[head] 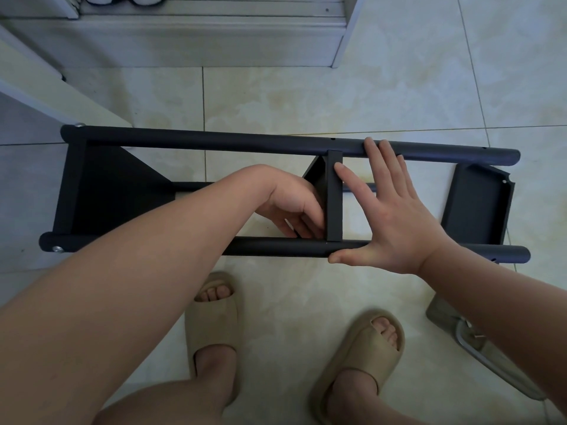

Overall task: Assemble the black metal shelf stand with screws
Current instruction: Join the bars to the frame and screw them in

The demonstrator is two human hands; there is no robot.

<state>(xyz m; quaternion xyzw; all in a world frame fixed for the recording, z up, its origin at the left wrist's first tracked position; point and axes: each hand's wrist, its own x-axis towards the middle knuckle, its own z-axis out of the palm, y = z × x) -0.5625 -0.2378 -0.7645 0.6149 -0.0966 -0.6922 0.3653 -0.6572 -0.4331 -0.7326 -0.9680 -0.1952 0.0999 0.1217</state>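
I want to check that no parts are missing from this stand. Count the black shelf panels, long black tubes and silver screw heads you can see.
Black shelf panels: 3
Long black tubes: 3
Silver screw heads: 2
Total: 8

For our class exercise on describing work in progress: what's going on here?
A person stands over the black shelf stand, which lies sideways on the floor. Their right hand lies flat across both tubes beside the middle shelf. The left hand reaches in at that shelf's near end. An end shelf looks unattached.
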